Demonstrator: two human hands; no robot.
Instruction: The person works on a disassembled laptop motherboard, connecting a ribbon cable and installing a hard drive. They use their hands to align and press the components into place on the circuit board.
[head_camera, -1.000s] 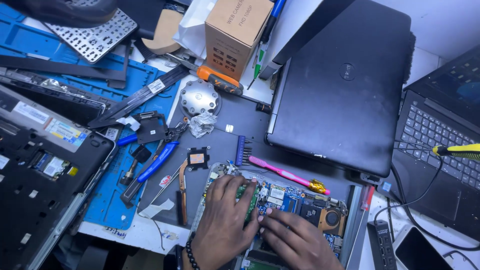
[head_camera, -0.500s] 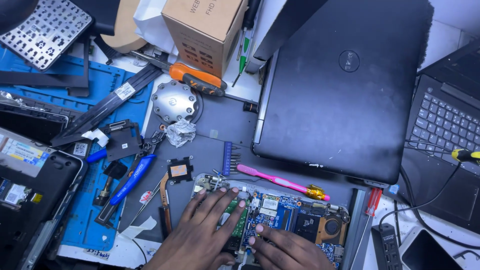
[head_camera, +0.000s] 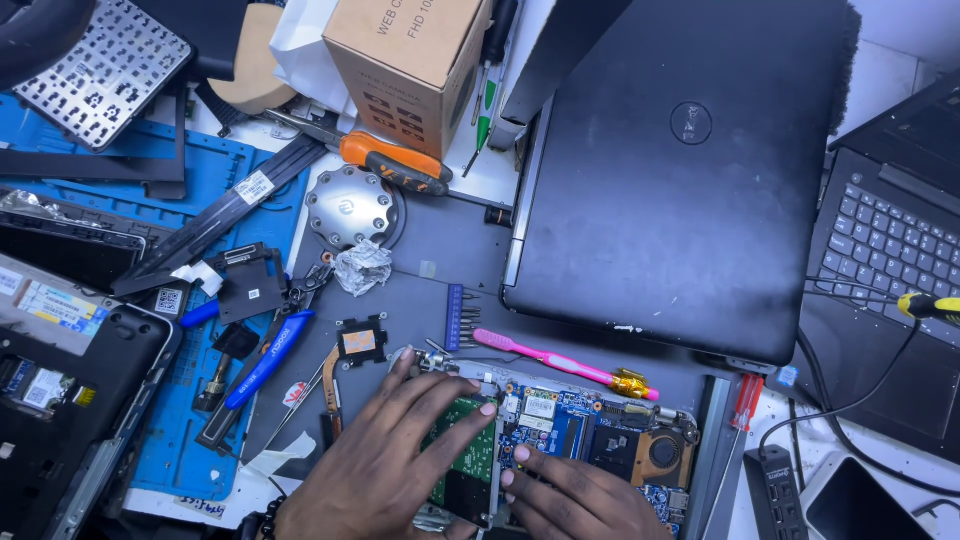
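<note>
An opened laptop base with a blue motherboard (head_camera: 580, 430) and a copper fan lies at the bottom centre. My left hand (head_camera: 385, 460) lies flat on a green card (head_camera: 470, 462) at the board's left side, fingers spread. Beside it, my right hand (head_camera: 575, 495) presses its fingertips on the board near the card's right edge. Neither hand grips a tool. A pink toothbrush (head_camera: 560, 362) lies just above the board, next to a blue strip of screwdriver bits (head_camera: 456, 318).
A closed black laptop (head_camera: 680, 170) fills the upper right, with another open laptop (head_camera: 890, 250) beside it. A cardboard box (head_camera: 410, 60), an orange-handled screwdriver (head_camera: 395, 165), a round metal disc (head_camera: 345, 205), a blue work mat (head_camera: 150, 300) with tools and a dismantled laptop (head_camera: 60, 400) crowd the left.
The view has shifted so things sit further up and left in the picture. My left hand has spread flatter over the green card; my right hand stays at the board.
</note>
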